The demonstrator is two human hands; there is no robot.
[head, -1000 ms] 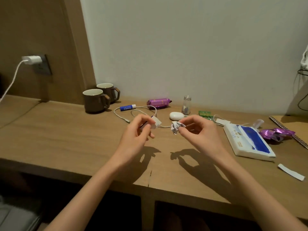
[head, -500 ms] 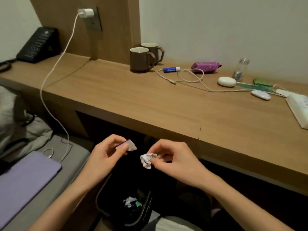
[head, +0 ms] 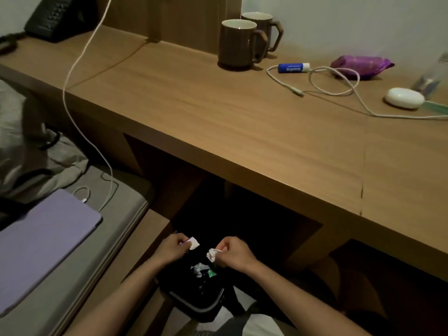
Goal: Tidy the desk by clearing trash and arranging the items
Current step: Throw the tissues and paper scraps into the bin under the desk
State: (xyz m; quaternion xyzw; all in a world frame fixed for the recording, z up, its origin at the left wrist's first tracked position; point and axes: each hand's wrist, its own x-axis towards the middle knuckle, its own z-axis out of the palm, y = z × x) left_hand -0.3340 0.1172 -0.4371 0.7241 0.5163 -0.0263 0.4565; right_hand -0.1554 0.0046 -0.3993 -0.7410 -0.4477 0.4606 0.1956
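Below the desk edge, my left hand pinches a small white paper scrap. My right hand pinches a crumpled white wrapper. Both hands hover over a black trash bin on the floor, which holds several bits of white and green trash. On the wooden desk lie a purple snack wrapper, a blue tube, a white cable and a white oval case.
Two brown mugs stand at the desk's back. A black phone sits far left. A charger cable hangs down to a purple laptop on the bed at left. A small clear bottle is at the right edge.
My view has tilted down and left. Both hands carried their scraps from above the desk down below its edge, to just over the trash bin.
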